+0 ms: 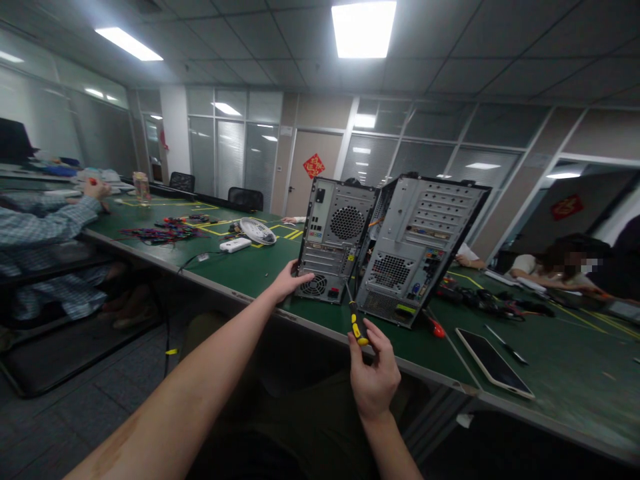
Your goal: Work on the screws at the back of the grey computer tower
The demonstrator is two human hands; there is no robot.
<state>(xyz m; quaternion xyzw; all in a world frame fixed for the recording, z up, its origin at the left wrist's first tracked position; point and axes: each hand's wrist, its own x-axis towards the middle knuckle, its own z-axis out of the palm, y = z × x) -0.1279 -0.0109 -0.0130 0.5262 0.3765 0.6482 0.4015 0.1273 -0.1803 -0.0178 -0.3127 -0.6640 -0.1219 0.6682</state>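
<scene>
In the head view, the left hand is clasping the left computer tower at its 7 o'clock edge, the thumb lying on the rear panel. At 5 o'clock from the view's centre, the right hand is holding a black-and-yellow screwdriver in a narrow pinch at the handle's end, its shaft pointing towards 11 o'clock (whether the tip is touching anything, I cannot tell). The right computer tower is standing at 3 o'clock; a red-handled tool is lying by its foot on the green worktable.
</scene>
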